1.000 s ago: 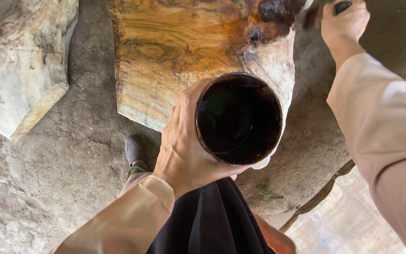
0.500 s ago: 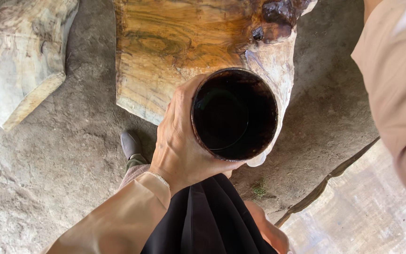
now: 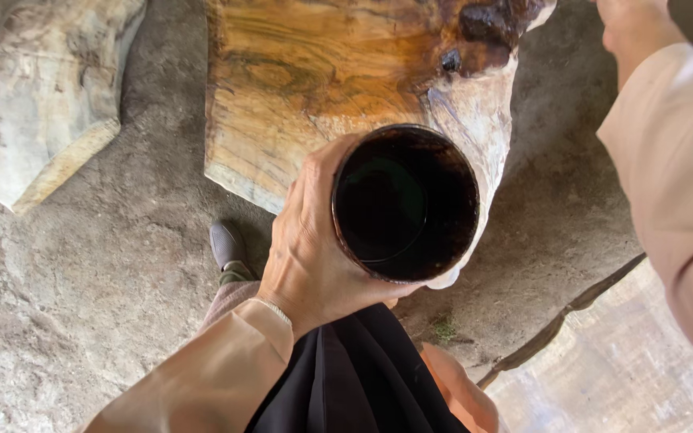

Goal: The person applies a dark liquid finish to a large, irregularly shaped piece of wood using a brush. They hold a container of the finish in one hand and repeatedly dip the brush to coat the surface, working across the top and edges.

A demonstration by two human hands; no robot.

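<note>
So, mid-hold at this point: left hand [image 3: 306, 248] wrapped round the left side of a dark round container [image 3: 405, 202], fingers curled firmly against its wall, open mouth facing straight up. Dark and glossy inside, maybe liquid low down, hard to say for sure. Held in the air over the near right corner of a big orange-brown wood slab [image 3: 314, 88], covering part of its pale edge.

Right hand [image 3: 631, 28] way off at the far right, mostly cut by the top of the view, so can't tell if open, closed or gripping anything. Only the peach sleeve [image 3: 675, 160] properly visible, running down the right side.

Guessing a bit here: looks like a carry-and-steady step, one hand doing all the holding. Any move from here probably calls for keeping the rim level and the grip snug, plus minding the other arm on the right.

Edges and room:
- Slab's near edge just under the container, with a dark knotty patch toward its far right end.
- Pale rough wood block [image 3: 34, 96] at the far left, well apart from the slab, bare dirt ground [image 3: 82, 281] between.
- Grey shoe [image 3: 226, 244] right beside the slab's near edge, black cloth [image 3: 354, 377] hanging below the wrist.
- Thin stick [image 3: 563, 313] lying across the near right, next to a paler flat surface [image 3: 627, 369].
- Most open space to the left and near left; tighter on the right.
</note>
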